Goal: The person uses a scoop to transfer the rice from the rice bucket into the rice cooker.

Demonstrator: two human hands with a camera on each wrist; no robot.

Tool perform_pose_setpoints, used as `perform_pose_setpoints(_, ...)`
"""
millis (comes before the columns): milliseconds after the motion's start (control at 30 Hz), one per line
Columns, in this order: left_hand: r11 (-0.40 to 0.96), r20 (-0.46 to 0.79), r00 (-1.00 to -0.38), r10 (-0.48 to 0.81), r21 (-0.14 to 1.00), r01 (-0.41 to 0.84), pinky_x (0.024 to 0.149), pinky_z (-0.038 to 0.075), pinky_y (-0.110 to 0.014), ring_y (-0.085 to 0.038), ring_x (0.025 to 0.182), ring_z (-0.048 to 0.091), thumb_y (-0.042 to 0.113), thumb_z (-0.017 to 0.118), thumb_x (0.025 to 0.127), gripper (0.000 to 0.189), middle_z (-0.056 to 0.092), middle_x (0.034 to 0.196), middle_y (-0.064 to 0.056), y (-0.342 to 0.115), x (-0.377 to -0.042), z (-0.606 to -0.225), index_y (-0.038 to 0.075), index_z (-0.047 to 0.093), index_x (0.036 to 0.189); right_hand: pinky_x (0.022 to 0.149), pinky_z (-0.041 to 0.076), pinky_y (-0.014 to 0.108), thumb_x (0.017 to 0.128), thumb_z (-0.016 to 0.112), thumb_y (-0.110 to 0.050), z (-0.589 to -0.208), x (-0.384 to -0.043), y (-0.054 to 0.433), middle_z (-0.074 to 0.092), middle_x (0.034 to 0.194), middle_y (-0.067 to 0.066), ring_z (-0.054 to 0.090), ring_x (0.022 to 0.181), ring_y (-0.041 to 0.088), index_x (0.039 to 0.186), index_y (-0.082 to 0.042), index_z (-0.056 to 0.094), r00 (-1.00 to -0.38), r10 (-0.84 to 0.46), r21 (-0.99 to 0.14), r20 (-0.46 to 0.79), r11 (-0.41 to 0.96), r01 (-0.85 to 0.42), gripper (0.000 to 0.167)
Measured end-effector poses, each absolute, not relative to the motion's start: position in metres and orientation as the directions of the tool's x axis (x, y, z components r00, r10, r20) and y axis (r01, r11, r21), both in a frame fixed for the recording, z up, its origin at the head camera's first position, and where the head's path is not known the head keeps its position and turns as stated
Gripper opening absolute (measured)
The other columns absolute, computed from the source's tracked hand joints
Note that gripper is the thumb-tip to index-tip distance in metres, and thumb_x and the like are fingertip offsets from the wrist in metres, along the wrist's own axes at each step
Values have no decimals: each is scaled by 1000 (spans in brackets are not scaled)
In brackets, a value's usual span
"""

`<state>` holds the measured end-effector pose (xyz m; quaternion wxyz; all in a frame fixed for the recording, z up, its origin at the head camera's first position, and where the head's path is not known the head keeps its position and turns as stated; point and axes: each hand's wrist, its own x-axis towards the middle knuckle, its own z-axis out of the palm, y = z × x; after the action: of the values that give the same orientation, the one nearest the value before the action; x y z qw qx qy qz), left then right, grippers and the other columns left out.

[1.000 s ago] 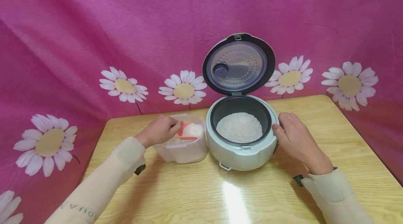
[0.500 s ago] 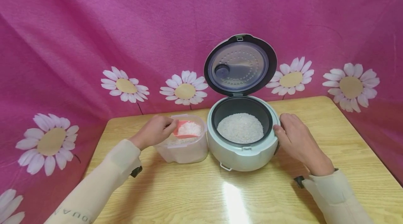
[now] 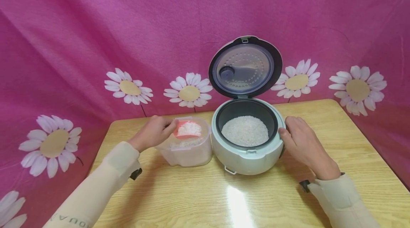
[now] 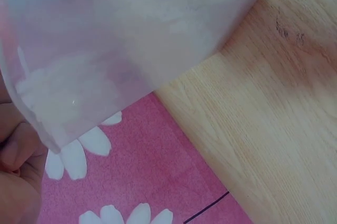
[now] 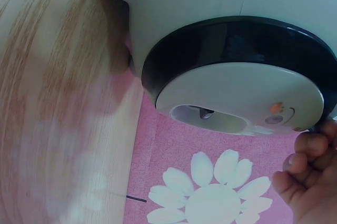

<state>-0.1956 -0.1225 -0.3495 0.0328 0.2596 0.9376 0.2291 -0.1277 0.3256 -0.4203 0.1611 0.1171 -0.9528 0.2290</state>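
Note:
In the head view my left hand pinches the handle of a red scoop heaped with white rice, held level at the mouth of a translucent pinkish container. More rice lies inside that container. To its right stands a pale rice cooker, lid raised, with rice in its dark inner pot. My right hand holds the cooker's right side, thumb at the rim. The right wrist view shows curled fingers by the cooker's dark-banded panel; the left wrist view mostly shows the container's wall.
Both vessels stand side by side on a wooden table, near its back edge. Behind and beside the table hangs a pink cloth printed with white daisies. A small white loop juts from the cooker's lower front.
My left hand has drawn the rice-filled scoop leftward and slightly up in the container. My right hand stays on the cooker. The whole scene shifts slightly in the head view.

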Motion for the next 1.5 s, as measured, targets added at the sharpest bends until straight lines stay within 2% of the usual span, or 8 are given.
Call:
perform_pose_setpoints(267,751,64,-866,495,470,464,55,32,-25,-7,49,31,27,50,108,44,35,56,8,-123,-196,-347,14,61,67,73,44,38,100,54,-21,-422,-125,328,52,88,7,46,90,21,102,-7,54,-921,-140,-398,363,871,-289,14)
perform_pose_setpoints(467,742,96,-856,507,457,490,55,29,-23,-7,49,28,25,52,107,50,31,54,8,-119,-200,-342,16,49,58,73,43,39,100,54,-21,-423,-124,330,52,87,7,47,90,22,101,-7,55,-917,-137,-400,375,868,-294,14)
perform_pose_setpoints(633,734,96,-853,513,466,494,54,27,-23,-7,49,27,27,53,107,52,29,54,8,-113,-203,-337,16,44,57,73,42,38,100,54,-21,-423,-124,331,51,86,6,46,90,22,100,-8,54,-917,-139,-406,374,864,-296,13)
perform_pose_setpoints(1033,700,131,-835,534,485,524,54,28,-24,-9,49,28,25,51,106,51,30,53,7,-85,-215,-329,15,44,57,72,39,35,101,51,-19,-424,-126,332,49,84,6,45,88,21,96,-8,53,-920,-144,-417,364,858,-300,12)
perform_pose_setpoints(1267,678,183,-806,563,457,576,55,29,-25,-10,51,30,23,52,104,48,32,55,6,-67,-224,-325,14,47,57,73,39,35,101,53,-21,-422,-126,329,48,83,6,45,87,21,96,-9,53,-923,-146,-423,356,855,-299,13)
perform_pose_setpoints(1500,690,176,-807,564,437,577,55,28,-26,-10,52,31,25,51,104,50,32,55,7,-52,-231,-323,15,47,56,73,38,35,102,52,-22,-419,-128,327,48,84,6,45,87,21,97,-8,53,-918,-154,-418,364,854,-309,15)
